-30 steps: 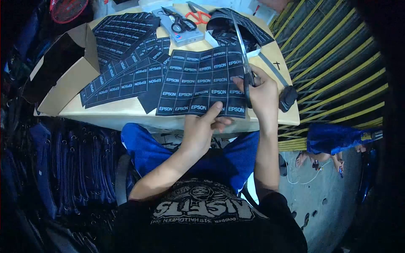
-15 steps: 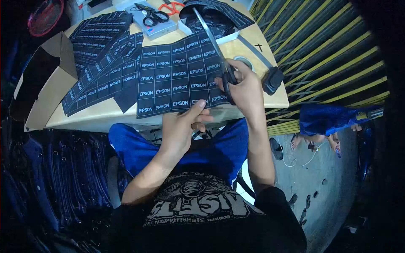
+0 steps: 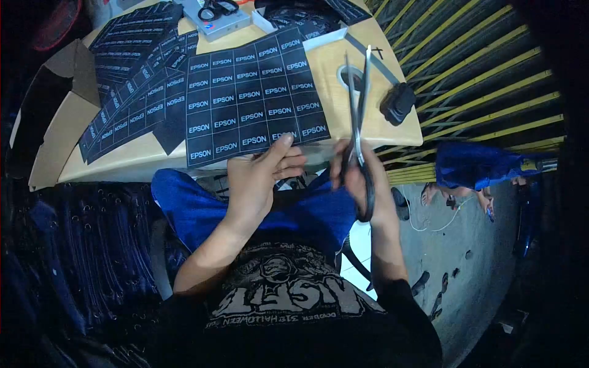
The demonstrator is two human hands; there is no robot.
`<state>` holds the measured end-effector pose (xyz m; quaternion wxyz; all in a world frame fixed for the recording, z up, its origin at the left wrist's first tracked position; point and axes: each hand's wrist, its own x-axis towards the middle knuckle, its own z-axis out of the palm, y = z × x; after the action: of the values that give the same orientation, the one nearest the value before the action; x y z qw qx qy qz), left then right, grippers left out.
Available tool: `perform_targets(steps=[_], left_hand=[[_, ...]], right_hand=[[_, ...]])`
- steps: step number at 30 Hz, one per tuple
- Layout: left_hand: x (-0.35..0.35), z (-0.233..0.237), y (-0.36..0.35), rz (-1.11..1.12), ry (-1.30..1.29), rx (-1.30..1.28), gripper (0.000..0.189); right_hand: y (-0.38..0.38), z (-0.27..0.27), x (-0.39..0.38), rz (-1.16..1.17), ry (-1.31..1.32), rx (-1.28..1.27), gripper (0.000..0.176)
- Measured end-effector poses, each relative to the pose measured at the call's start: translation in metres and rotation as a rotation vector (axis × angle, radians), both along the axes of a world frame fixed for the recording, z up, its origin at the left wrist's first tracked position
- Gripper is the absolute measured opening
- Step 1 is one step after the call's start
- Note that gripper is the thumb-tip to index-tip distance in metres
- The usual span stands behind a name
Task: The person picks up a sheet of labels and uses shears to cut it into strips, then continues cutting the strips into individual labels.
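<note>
A black sheet [image 3: 251, 98] printed with rows of EPSON labels lies on the wooden table, its near edge at the table's front. My left hand [image 3: 257, 178] pinches that near edge, thumb on top and fingers below. To the right of the sheet, my right hand [image 3: 362, 175] holds a pair of scissors [image 3: 356, 122] by the handles, slightly blurred. The blades point away from me over the table [image 3: 331, 67], a little apart, and do not touch the sheet.
More printed sheets [image 3: 135, 61] and an open cardboard box [image 3: 67, 122] are at the left. Other scissors [image 3: 218, 8] lie on a light box [image 3: 224, 26]. A black object [image 3: 397, 103] sits at the right edge, beside a yellow-slatted gate [image 3: 478, 73]. Another person's feet [image 3: 485, 202] show beyond.
My right hand has drawn the scissors down and right, away from the sheet. The sheet now lies flatter and slightly left. My left hand stays at its near edge.
</note>
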<state>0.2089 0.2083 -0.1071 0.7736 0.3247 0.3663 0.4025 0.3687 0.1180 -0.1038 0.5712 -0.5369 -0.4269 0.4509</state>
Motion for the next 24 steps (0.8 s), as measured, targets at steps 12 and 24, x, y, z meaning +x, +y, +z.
perform_targets(steps=[12, 24], left_hand=[[0.000, -0.008, -0.003, -0.050, 0.074, 0.029, 0.024], [-0.003, -0.013, -0.008, -0.073, 0.038, -0.046, 0.016]], right_hand=[[-0.086, -0.016, -0.038, 0.273, -0.127, -0.413, 0.063], [-0.072, -0.015, -0.046, 0.300, -0.061, -0.333, 0.062]])
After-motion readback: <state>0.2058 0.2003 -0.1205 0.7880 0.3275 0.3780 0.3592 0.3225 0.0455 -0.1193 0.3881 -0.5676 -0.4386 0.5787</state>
